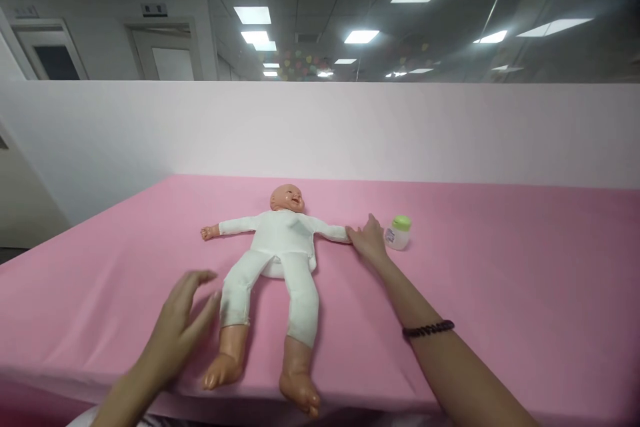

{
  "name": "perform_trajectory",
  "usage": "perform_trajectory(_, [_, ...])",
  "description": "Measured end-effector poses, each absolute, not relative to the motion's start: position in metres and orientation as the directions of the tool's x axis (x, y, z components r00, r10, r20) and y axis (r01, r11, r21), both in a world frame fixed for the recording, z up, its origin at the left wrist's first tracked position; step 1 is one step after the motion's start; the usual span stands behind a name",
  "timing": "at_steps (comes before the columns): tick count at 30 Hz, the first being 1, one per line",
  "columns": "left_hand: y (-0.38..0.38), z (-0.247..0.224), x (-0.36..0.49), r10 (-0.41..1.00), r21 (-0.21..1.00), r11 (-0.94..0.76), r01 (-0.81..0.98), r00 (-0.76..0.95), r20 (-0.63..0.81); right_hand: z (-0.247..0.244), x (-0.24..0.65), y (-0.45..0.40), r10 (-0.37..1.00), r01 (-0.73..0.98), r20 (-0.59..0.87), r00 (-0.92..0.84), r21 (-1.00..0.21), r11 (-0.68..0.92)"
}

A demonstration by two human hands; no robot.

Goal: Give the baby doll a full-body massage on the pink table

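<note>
A baby doll in a white cloth body lies on its back on the pink-covered table, arms spread and feet toward me. My right hand is closed around the end of the doll's outstretched arm on the right, with the thumb at the cuff. The doll's hand there is hidden by mine. Just right of my fingers stands a small clear jar with a green lid, upright. Beside the doll's leg on the left, my left hand hovers with fingers and thumb apart, holding nothing.
A pink cloth covers the table, and its front edge runs just below the doll's feet. Behind the table rises a low white wall with glass above it. A dark coiled band is on my right wrist.
</note>
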State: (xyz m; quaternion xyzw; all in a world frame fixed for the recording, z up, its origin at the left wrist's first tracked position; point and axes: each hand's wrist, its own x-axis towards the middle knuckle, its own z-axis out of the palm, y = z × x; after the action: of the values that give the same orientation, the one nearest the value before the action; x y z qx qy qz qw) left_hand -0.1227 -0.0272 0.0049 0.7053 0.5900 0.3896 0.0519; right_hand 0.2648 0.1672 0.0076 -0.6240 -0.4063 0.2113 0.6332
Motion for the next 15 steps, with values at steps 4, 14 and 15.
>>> perform_trajectory(4, [0.06, 0.037, -0.144, 0.905, 0.385, -0.192, 0.903, 0.01, 0.426, 0.046, 0.22, 0.093, 0.859, 0.527, 0.436, 0.269, -0.813, 0.248])
perform_trajectory(14, [0.193, 0.01, -0.222, 0.992, 0.397, 0.029, 0.917, -0.077, 0.104, -0.015, 0.146, -0.074, 0.951, 0.777, 0.309, -0.021, -0.593, 0.21])
perform_trajectory(15, [0.194, 0.003, -0.226, 0.982, 0.481, 0.014, 0.877, -0.102, 0.157, -0.023, 0.144, -0.077, 0.96, 0.795, 0.277, 0.039, -0.59, 0.138])
